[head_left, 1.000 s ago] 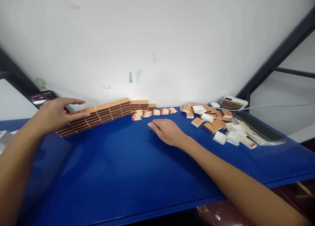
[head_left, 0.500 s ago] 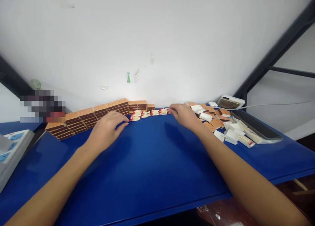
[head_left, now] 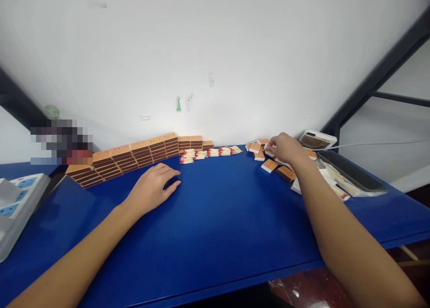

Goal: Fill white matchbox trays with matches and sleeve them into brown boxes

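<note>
we see the left hand lying flat and released, palm down, on the blue bench left of centre in the frame, just in front of the wall of stacked matchboxes. the right hand is at the upper right, fingers bent onto the loose matchboxes heaped there; we cannot tell whether it grips one. a row of matches lies between stack and heap. a power strip sits at the left edge.
</note>
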Action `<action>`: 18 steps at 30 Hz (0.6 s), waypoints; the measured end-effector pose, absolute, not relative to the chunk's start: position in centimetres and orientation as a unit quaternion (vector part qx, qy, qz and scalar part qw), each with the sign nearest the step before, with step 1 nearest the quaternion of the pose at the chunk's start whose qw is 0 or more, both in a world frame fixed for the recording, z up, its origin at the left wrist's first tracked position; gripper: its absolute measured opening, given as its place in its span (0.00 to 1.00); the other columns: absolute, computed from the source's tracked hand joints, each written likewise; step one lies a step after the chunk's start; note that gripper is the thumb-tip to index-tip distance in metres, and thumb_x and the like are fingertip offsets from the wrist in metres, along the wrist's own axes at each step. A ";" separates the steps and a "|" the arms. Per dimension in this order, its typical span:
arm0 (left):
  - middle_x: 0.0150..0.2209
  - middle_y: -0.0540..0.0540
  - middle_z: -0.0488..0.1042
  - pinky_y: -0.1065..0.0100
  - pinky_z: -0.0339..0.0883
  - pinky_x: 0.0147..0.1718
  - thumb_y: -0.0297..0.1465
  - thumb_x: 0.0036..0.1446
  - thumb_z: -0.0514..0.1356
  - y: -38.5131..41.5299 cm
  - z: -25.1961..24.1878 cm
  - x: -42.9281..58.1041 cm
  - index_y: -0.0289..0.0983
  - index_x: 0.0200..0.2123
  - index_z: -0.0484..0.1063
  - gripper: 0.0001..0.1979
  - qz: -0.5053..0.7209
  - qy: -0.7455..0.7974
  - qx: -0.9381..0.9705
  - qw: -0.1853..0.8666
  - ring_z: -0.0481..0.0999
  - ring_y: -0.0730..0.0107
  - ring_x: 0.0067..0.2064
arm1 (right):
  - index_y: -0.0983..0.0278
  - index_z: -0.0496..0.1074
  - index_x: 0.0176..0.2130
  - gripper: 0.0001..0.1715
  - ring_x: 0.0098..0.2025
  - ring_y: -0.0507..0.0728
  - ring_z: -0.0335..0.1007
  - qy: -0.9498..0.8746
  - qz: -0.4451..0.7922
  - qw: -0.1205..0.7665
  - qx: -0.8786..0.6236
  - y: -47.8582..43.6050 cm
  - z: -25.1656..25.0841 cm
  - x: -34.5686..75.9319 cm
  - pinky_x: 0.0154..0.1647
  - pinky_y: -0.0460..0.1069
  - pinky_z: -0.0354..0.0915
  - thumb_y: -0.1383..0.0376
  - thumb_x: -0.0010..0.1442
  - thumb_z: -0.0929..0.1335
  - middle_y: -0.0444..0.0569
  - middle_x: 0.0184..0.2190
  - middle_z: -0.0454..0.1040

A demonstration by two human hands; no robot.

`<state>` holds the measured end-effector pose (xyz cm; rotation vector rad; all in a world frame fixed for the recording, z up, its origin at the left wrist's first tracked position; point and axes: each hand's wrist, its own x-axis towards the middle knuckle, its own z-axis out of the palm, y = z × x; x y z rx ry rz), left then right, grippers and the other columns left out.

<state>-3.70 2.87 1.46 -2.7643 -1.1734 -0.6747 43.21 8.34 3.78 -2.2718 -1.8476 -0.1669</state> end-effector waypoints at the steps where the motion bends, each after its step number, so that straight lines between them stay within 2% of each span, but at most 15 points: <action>1: 0.47 0.40 0.83 0.49 0.76 0.53 0.38 0.71 0.57 2.9 1.4 -3.7 0.38 0.51 0.80 0.15 -0.219 -0.382 -0.897 0.031 0.81 0.50 0.52 | 0.63 0.82 0.37 0.09 0.36 0.60 0.71 -0.634 -0.062 0.119 -0.762 8.4 3.9 43.1 0.35 0.53 0.59 0.62 0.66 0.71 0.57 0.44 0.76; 5: 0.48 0.40 0.83 0.50 0.76 0.52 0.39 0.72 0.58 2.7 1.2 -3.5 0.38 0.51 0.80 0.15 -0.223 -0.389 -0.894 0.015 0.80 0.52 0.52 | 0.63 0.81 0.38 0.08 0.37 0.59 0.71 -0.704 -0.054 0.232 -0.669 7.6 4.8 38.7 0.39 0.52 0.62 0.62 0.66 0.71 0.54 0.41 0.75; 8: 0.47 0.40 0.83 0.51 0.76 0.52 0.42 0.71 0.60 2.1 1.0 -2.8 0.37 0.52 0.79 0.17 -0.240 -0.392 -0.888 -0.009 0.79 0.53 0.52 | 0.62 0.80 0.39 0.07 0.37 0.55 0.72 -0.797 0.086 0.298 -0.518 5.0 4.5 31.8 0.40 0.49 0.64 0.64 0.67 0.70 0.50 0.37 0.77; 11: 0.49 0.39 0.82 0.49 0.76 0.53 0.49 0.64 0.67 1.4 1.0 -2.1 0.37 0.58 0.76 0.27 -0.267 -0.385 -0.883 -0.038 0.78 0.50 0.53 | 0.62 0.79 0.40 0.05 0.35 0.53 0.70 -0.860 0.166 0.278 -0.394 1.5 3.1 25.2 0.38 0.48 0.63 0.65 0.69 0.70 0.47 0.37 0.75; 14: 0.54 0.38 0.80 0.48 0.75 0.53 0.49 0.59 0.70 0.7 1.0 -1.5 0.39 0.64 0.70 0.35 -0.262 -0.359 -0.892 -0.077 0.76 0.49 0.56 | 0.62 0.78 0.40 0.04 0.34 0.52 0.69 -0.883 0.175 0.245 -0.359 -0.8 1.9 22.2 0.36 0.48 0.62 0.65 0.70 0.71 0.48 0.40 0.75; 18: 0.51 0.39 0.80 0.49 0.75 0.52 0.45 0.61 0.70 0.3 0.8 -1.1 0.38 0.58 0.73 0.27 -0.249 -0.340 -0.903 -0.084 0.77 0.51 0.52 | 0.61 0.78 0.43 0.05 0.34 0.52 0.69 -0.872 0.191 0.254 -0.373 -0.4 1.4 23.1 0.36 0.48 0.63 0.62 0.71 0.71 0.46 0.39 0.74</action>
